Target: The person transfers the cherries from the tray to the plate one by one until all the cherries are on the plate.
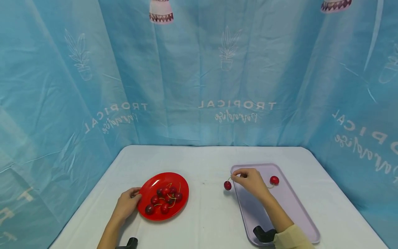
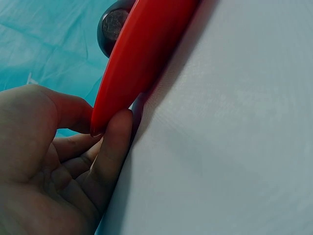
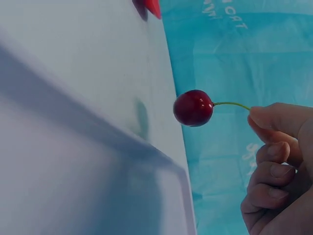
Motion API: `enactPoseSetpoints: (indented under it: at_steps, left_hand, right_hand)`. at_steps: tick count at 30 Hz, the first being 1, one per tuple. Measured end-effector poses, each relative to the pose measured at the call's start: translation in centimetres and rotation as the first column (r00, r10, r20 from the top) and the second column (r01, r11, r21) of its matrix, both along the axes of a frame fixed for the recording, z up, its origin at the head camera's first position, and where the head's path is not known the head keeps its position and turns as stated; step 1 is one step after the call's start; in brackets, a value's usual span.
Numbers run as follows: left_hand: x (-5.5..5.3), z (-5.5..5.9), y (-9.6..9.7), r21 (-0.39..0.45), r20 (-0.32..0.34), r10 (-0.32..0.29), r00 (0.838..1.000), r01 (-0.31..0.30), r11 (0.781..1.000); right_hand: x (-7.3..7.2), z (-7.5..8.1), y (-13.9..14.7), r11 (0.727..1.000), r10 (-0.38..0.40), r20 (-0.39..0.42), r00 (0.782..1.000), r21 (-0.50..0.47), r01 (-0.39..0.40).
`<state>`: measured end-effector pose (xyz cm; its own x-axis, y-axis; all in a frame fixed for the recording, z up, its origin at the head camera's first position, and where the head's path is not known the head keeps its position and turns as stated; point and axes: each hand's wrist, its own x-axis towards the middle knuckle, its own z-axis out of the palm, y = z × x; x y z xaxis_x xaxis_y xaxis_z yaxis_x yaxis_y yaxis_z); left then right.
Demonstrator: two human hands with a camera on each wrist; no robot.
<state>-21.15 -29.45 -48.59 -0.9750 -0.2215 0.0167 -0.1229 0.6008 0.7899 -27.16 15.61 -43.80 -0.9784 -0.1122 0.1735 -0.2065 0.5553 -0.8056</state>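
My right hand (image 1: 251, 180) pinches the green stem of a dark red cherry (image 1: 227, 185) between thumb and forefinger. In the right wrist view the cherry (image 3: 193, 108) hangs in the air, its shadow falling on the white tabletop beside the tray's rim. A lilac tray (image 1: 298, 211) lies beneath that hand, with one bright red cherry (image 1: 274, 180) in its far right part. On the left, my left hand (image 1: 126, 202) grips the rim of a red plate (image 1: 147, 189), thumb above and fingers below it in the left wrist view. Several stemmed cherries (image 1: 164, 208) lie on the plate.
A white-covered table (image 1: 205, 221) carries both plate and tray, with a gap between them. Blue printed curtains (image 1: 199, 69) stand around its back and sides. Black straps with dark camera mounts (image 1: 264, 234) sit on the wrists.
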Motion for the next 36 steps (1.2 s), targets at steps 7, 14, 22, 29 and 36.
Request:
enactPoseSetpoints:
  at_steps: [7,14,22,29,36]
  left_hand:
    - [-0.1,0.1,0.1,-0.002,0.016,-0.004,1.0,0.004,1.0]
    - [-0.3,0.1,0.2,-0.006,0.03,0.001,1.0,0.0,1.0]
    - [-0.1,0.0,0.3,-0.001,0.031,0.006,0.999,-0.006,1.0]
    - [-0.3,0.0,-0.1,-0.016,0.035,0.021,0.999,-0.02,1.0]
    - [-0.3,0.3,0.1,-0.008,0.051,0.015,0.999,-0.015,1.0]
  right_hand:
    - [-0.7,-0.8,-0.9,1.0,-0.008,0.01,1.0,-0.018,0.008]
    - [-1.3,-1.0,-2.2,0.999,0.036,-0.03,0.999,-0.014,-0.036]
    - [-1.8,-0.9,-4.4,0.996,0.087,-0.044,0.995,-0.02,-0.087]
    - [-3.0,-1.3,-6.7,0.979,0.158,-0.026,0.987,-0.125,-0.16]
    - [-3.4,-1.3,-8.7,0.971,0.151,-0.024,0.988,-0.183,-0.153]
